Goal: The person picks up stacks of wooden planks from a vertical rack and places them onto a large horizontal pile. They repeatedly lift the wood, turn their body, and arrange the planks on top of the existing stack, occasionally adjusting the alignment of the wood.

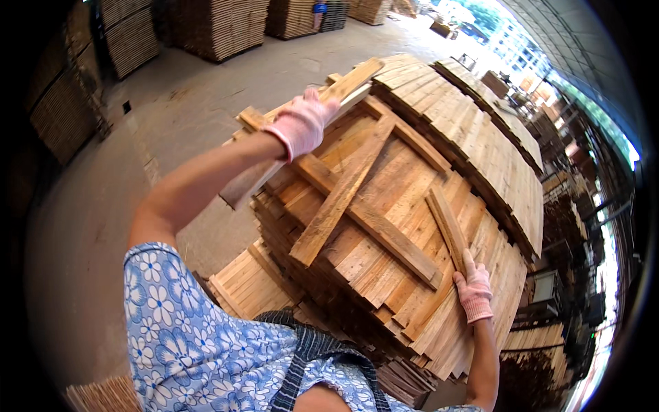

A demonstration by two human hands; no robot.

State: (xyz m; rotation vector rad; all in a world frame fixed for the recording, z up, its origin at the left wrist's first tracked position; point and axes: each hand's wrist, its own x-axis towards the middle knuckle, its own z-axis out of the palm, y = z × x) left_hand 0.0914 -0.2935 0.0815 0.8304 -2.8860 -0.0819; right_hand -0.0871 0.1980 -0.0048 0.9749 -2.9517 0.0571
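Observation:
My left hand [302, 125], in a pink knit glove, is closed on a wooden plank [357, 77] at the far left side of a large stack of boards [391, 226]. Part of that plank is hidden behind the hand and forearm. On the right, my right hand [473, 292], gloved alike, grips the near end of a short wooden strip [446, 223], which slants over the boards. Between the hands, a loose batten [343, 192] lies diagonally across a longer batten [395, 240] on top of the stack. Another batten [415, 144] lies beyond them.
A second board stack [467, 130] stands just beyond, with another [498, 110] behind it. Below the near stack's left edge sits a lower pile of pale boards [250, 278]. Tall timber stacks [223, 27] line the far side of the concrete floor [185, 103]. Racks [549, 292] stand at right.

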